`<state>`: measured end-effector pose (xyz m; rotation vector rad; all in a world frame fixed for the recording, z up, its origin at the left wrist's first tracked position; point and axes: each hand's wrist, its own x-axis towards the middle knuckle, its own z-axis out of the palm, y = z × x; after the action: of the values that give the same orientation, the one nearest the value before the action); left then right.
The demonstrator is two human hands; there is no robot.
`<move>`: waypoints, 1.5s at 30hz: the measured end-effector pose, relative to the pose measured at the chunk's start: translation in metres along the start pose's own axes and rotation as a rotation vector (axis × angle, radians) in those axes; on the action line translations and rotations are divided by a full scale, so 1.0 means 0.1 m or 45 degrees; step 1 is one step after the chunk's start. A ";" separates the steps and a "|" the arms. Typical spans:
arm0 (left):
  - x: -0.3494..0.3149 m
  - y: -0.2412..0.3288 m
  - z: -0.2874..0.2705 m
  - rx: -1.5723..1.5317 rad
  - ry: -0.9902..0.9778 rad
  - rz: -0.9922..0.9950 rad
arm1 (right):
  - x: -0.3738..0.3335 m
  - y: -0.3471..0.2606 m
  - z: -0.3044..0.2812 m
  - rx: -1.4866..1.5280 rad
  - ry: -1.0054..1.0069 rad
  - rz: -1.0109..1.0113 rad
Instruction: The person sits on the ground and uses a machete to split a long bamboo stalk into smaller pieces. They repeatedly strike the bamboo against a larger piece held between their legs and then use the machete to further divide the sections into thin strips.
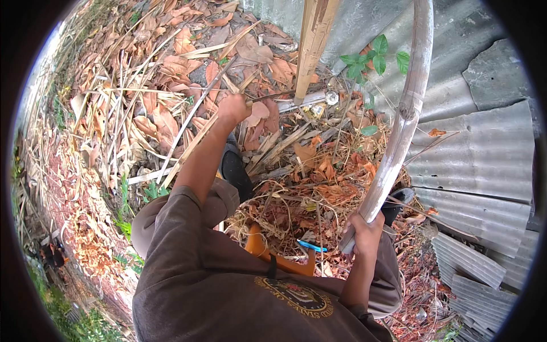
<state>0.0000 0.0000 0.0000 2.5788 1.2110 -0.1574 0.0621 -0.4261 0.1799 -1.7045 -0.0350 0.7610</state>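
My left hand is closed around the handle of a narrow, dark-bladed tool; its exact kind is hard to make out. Its blade points right, to the foot of an upright split wooden post. My right hand grips the lower end of a long, weathered, curved pole, which rises past the top edge of the view. By the post's foot lies a short pale pole among dry leaves.
Corrugated metal sheets line the right side. Dry leaves and stalks cover the ground. A leafy green plant grows by the sheets. Near my lap are an orange curved object and a small blue item.
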 end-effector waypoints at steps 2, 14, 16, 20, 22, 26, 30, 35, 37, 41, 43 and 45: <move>0.04 -0.05 0.07 -0.005 0.065 0.018 | 0.01 0.00 0.01 -0.021 0.020 -0.008; -0.03 0.02 0.10 0.013 0.236 0.121 | -0.05 -0.02 0.10 -0.108 0.050 -0.031; -0.06 0.08 -0.03 -0.045 0.185 0.104 | -0.05 0.03 0.09 -0.056 0.049 -0.019; -0.06 0.17 -0.06 -0.018 0.164 0.044 | -0.06 0.07 0.06 -0.074 0.044 0.014; -0.09 0.16 -0.03 -0.046 0.139 0.020 | -0.08 0.08 0.06 -0.045 0.051 0.033; -0.12 0.14 0.10 -0.079 0.147 -0.001 | -0.04 0.02 0.09 -0.075 0.086 0.008; -0.11 0.18 0.13 -0.078 0.100 0.040 | 0.04 -0.58 -0.02 -0.225 0.224 -0.350; -0.09 0.22 0.10 -0.107 0.093 0.013 | 0.18 -1.19 0.08 0.115 0.143 -1.068; -0.05 0.21 0.12 -0.183 0.111 0.004 | 0.55 -0.57 0.25 0.050 0.273 -1.115; 0.09 0.37 -0.06 -0.042 0.028 0.000 | 0.64 2.05 0.12 -0.831 -0.010 0.163; 0.16 0.25 -0.12 0.035 0.024 -0.008 | 0.47 1.07 0.20 -0.529 -0.046 0.221; 0.12 0.22 -0.15 -0.111 -0.065 -0.107 | 0.48 0.57 0.06 -0.352 0.007 0.017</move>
<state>0.0238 -0.0001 0.0163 2.4362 1.2792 -0.1827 0.0760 -0.4176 0.1073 -1.9702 -0.1305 0.7889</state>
